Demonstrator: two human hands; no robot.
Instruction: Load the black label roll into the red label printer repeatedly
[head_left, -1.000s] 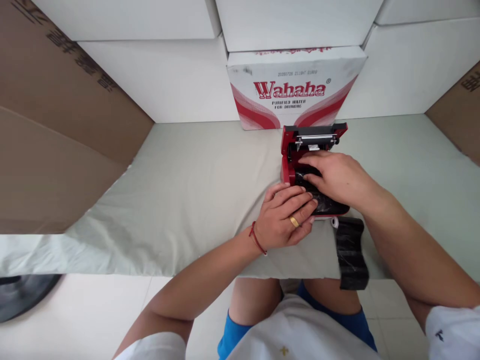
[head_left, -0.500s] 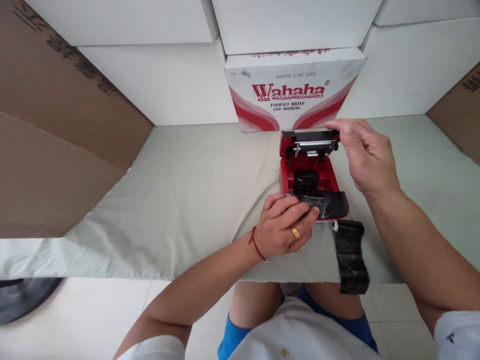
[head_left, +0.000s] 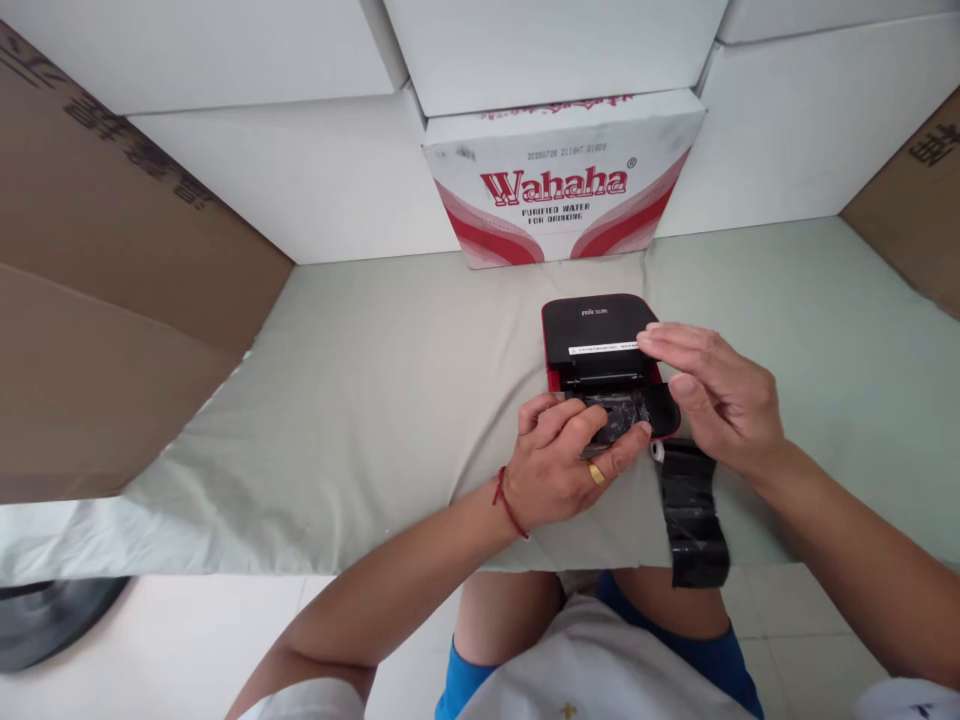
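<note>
Swung down since the earlier frame is the black lid [head_left: 592, 325] of the red-and-black machine [head_left: 553, 381], and its top, with a white label [head_left: 601, 349], is now turned upward. At far left, a brown carton [head_left: 97, 370] is seen, cut off by the edge of the view. Next, the left hand [head_left: 562, 470] is laid palm down across the machine's front, where a strip of black film [head_left: 630, 410] is held, probably so that it is kept flat and the machine steadied. Whether the film is pinched in this grip or only pressed cannot be told, since the underside is hidden. On the cloth-covered tabletop [head_left: 360, 400], the machine is set in front of the printed water box [head_left: 562, 195]. Its lid is lowered but not fully closed; the inside is mostly hidden, and the lettering is too small to be read. Farther right, a loose roll of film [head_left: 688, 495] is left near the machine, its end hung over the tabletop's edge. Last, the right hand [head_left: 727, 400] is seen with fingertips rested on the lid's right side, apparently to guide it; its grip is loose, the thumb held apart, nothing pinched.
</note>
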